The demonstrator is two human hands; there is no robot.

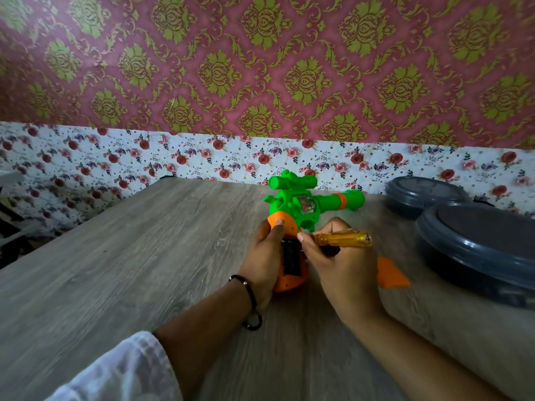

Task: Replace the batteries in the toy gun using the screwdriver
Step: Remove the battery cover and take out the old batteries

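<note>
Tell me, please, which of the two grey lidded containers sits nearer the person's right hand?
The larger-looking grey container at the right edge, closer to the right hand; the other container sits against the wall.

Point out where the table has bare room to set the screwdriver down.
The wood table lies bare left of the left hand, out to its left edge, and behind the toy gun toward the wall. The right side is crowded: the orange cover and two grey lidded containers.

white sleeve (124,369), black beaded bracelet (251,299)
</note>
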